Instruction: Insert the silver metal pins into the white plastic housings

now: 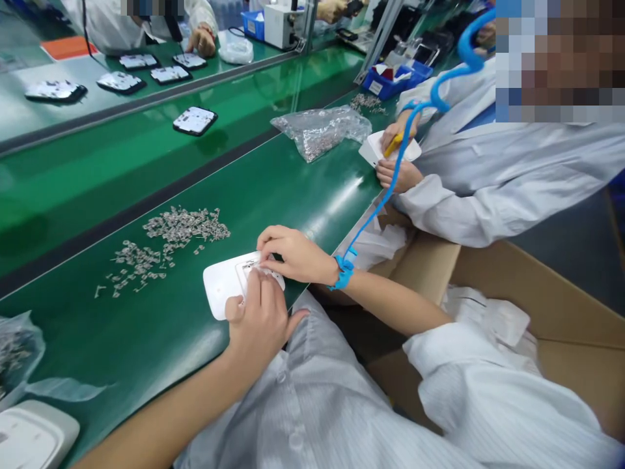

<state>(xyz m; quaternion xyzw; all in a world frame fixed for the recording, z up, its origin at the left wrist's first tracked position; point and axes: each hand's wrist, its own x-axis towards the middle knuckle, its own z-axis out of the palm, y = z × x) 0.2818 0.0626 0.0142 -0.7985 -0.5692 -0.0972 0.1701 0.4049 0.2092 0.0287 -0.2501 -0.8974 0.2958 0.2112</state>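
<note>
Person's own dress: pale grey-white work smock of thin fabric with a fine stripe, its sleeves (493,384) pushed up above the elbows, forearms and both hands bare, no gloves. Right wrist carries a bright blue antistatic wrist strap (343,272). From the strap a coiled blue cord (390,189) of the same colour rises up and away.

Bright and even from overhead; pale glare streaks across the green belt (312,189), soft shadows under hands, blurred, tilted edges.
</note>
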